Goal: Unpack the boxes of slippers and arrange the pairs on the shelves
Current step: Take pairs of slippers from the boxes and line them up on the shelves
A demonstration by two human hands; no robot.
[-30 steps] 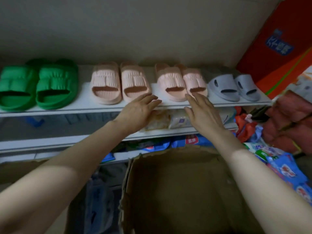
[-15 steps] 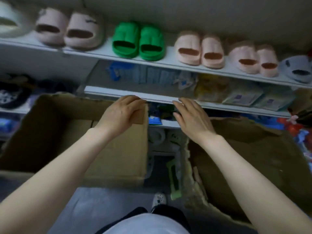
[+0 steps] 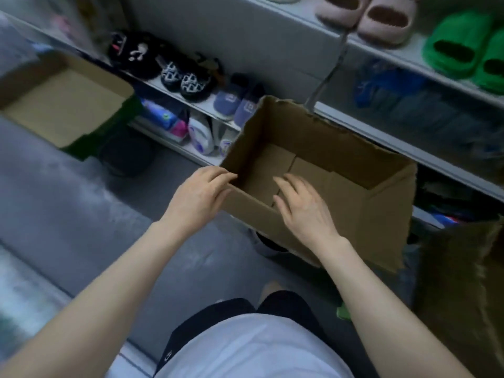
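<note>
Seen from the head, looking down: a dim room with a grey floor (image 3: 81,214) and white shelves (image 3: 381,126) slanting from upper left to the right edge. In the middle, close to the shelf front, an open cardboard box (image 3: 327,156) with its brown bottom flaps showing inside. Left hand (image 3: 199,197) at the box's near-left corner, fingers bent over the rim and holding it. Right hand (image 3: 302,205) over the near wall, fingers relaxed and a little spread, reaching inside, holding nothing. On the top shelf, pink slippers (image 3: 381,17) just beside green slippers (image 3: 461,47), each pair set side by side. On a lower shelf to the left, in a row, black slippers (image 3: 139,55), black-and-white patterned slippers (image 3: 185,77) and blue slippers (image 3: 237,102). Beneath these, bottles and coloured packets (image 3: 201,132). Under the green pair, blurred blue packages (image 3: 403,96). At far left, well apart from the first, a second open box (image 3: 62,105). At lower right, the brown wall of a third box (image 3: 463,282). Along the bottom edge, a white shirt (image 3: 253,347).
</note>
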